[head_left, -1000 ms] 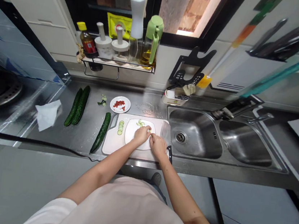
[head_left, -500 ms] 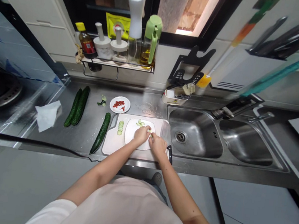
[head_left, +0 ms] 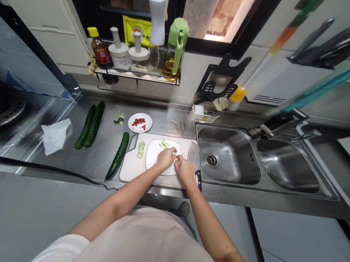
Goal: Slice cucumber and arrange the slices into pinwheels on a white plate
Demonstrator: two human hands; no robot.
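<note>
Both hands are over the right side of a white plate [head_left: 152, 159], which rests on a pale cutting board [head_left: 130, 169]. My left hand [head_left: 165, 158] is closed, its fingertips pinching a small pale-green cucumber slice [head_left: 175, 152]. Close beside it, my right hand [head_left: 184, 171] is also closed, with a bit of cucumber showing at its fingertips. Several cut cucumber slices [head_left: 164, 144] lie at the plate's far edge. A row of overlapping cucumber rounds [head_left: 140, 149] sits on the board to the left. By my right wrist is a knife's black handle [head_left: 198, 180].
A whole cucumber [head_left: 117, 156] lies left of the board, with two more cucumbers [head_left: 93, 124] farther left near a white tissue [head_left: 55, 135]. Behind the board stands a small dish [head_left: 140, 123] of chopped red pieces. A double sink [head_left: 229, 154] is on the right; a bottle shelf [head_left: 137, 76] hangs above.
The view has shifted very slightly. Both hands stay in nearly the same place over the plate, fingers still pinched.
</note>
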